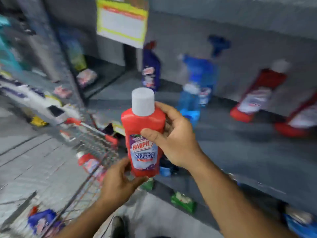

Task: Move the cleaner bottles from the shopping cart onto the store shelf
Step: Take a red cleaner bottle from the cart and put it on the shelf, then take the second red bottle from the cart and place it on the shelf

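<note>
I hold a red Harpic cleaner bottle (143,127) with a white cap upright in front of the grey store shelf (240,145). My right hand (173,134) grips its right side near the shoulder, thumb across the label. My left hand (120,181) cups the bottle's base from below. The wire shopping cart (96,148) with red trim is at lower left. Inside it lie another red bottle (89,162) and a blue bottle (42,220).
On the shelf stand a dark blue bottle (151,69), blue spray bottles (197,86) and red bottles (257,95) further right. A yellow sign (121,21) hangs above. Green packets (183,200) sit on a lower shelf. The view is motion-blurred.
</note>
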`<state>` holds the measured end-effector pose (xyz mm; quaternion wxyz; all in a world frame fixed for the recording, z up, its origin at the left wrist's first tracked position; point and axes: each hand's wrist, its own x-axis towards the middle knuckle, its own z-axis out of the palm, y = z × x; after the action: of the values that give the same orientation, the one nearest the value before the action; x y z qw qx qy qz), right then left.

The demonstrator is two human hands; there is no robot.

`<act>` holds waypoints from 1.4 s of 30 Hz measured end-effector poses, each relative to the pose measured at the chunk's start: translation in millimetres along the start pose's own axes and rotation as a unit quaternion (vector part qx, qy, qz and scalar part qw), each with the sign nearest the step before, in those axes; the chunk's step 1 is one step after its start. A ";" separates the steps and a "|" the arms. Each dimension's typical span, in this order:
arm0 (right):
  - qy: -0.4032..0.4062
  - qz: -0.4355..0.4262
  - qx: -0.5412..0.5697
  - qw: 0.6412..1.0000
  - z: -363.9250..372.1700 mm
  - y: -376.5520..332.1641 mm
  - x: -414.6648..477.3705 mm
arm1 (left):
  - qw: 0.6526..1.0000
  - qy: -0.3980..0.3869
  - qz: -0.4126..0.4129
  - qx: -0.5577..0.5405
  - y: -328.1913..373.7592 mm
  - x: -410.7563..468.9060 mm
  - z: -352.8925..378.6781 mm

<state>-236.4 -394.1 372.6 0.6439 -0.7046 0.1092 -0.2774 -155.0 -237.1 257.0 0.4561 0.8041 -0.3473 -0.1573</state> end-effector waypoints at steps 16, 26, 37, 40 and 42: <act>0.349 -0.039 -0.124 0.928 -332.5 -30.9 -186.3 | 0.880 -0.268 0.335 0.203 221.5 32.9 318.3; 0.339 0.000 -0.197 0.920 -370.9 -44.5 -209.4 | 0.875 -0.257 0.339 0.231 248.8 28.4 358.7; 0.218 -0.103 -0.361 0.901 -212.5 22.0 -120.1 | 0.963 0.005 0.239 0.124 33.2 1.1 89.9; 0.092 -0.152 -0.360 0.916 -140.2 34.0 -75.0 | 0.973 0.119 0.064 0.188 -34.4 -9.3 -13.7; 0.006 -0.192 -0.308 0.932 -62.0 43.9 -33.6 | 0.960 0.183 -0.090 0.192 -78.9 -15.7 -73.7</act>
<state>-288.1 -435.9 322.7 0.3284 -0.8742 0.0559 -0.3532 -91.3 -153.0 228.9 0.3332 0.9195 -0.2073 0.0217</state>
